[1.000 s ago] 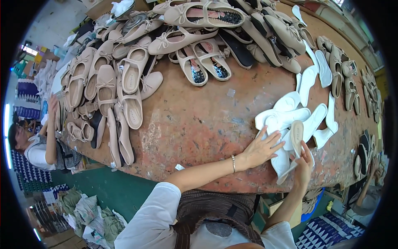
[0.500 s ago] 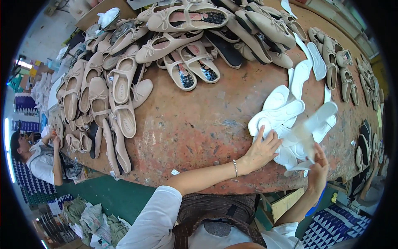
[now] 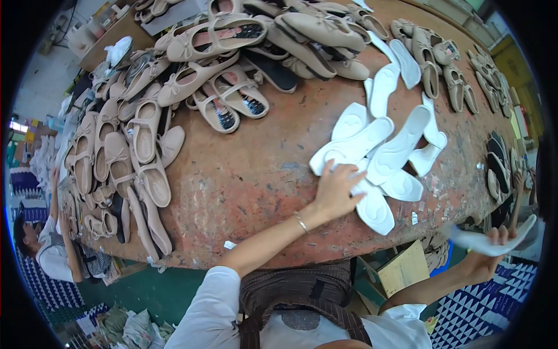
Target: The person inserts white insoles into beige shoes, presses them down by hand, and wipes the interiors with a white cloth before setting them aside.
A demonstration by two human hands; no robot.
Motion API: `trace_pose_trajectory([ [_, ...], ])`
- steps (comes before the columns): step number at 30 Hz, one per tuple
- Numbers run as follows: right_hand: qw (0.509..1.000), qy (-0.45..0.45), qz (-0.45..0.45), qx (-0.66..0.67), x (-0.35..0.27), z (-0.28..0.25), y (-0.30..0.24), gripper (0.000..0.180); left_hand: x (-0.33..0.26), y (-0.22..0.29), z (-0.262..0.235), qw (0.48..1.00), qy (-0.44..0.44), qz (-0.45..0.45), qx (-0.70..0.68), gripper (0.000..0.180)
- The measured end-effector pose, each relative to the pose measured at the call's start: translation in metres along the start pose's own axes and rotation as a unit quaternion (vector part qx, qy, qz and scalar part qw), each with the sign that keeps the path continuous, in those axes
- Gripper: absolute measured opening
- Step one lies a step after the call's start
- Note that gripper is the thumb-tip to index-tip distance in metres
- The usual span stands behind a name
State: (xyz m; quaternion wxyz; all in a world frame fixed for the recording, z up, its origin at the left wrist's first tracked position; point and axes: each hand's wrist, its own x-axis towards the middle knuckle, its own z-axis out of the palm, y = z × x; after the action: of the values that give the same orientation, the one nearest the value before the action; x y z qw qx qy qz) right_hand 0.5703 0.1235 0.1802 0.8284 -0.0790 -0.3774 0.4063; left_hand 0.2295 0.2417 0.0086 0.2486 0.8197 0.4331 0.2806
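So the white insole (image 3: 478, 243) is out past the near-right edge of the bench (image 3: 250, 168), in our right hand (image 3: 484, 262). That one of our hands is closed round the middle of it, fingers curled over the top; it's blurry, so we can't tell how firm the pinch is. Our left hand (image 3: 339, 192) is loosely spread, palm down on the near-left part of the insole pile (image 3: 401, 145), and we can't see it gripping anything.

Biggest worry for us: a weak pinch out there could drop the insole to the floor (image 3: 157, 291), as there looks to be no bench under it. A wide swing might also knock the dark shoes (image 3: 497, 167) at the right edge, or the other person's arm (image 3: 519, 183) just beyond. And the pile's all overlapping, so a sideways shove from our left hand could fan it out, nearest piece toward the near edge.

Room-wise, there's a broad stretch between the pile and the left shoe heap (image 3: 119, 160). Far side's tighter: the far shoe heap (image 3: 317, 32) and the far-right shoes (image 3: 456, 87) box it in.
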Motion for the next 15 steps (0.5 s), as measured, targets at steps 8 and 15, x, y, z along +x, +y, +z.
trace_pose_trajectory([
  [8,0.809,0.36,0.344,0.314,-0.118,0.023,0.15,0.047,0.201,0.006,-0.117,0.739,0.234,-0.333,-0.537,0.096],
  [15,0.792,0.239,0.558,-0.068,-0.158,0.079,0.145,0.043,0.22,-0.033,-0.118,0.652,0.398,-0.344,-0.546,0.04],
])
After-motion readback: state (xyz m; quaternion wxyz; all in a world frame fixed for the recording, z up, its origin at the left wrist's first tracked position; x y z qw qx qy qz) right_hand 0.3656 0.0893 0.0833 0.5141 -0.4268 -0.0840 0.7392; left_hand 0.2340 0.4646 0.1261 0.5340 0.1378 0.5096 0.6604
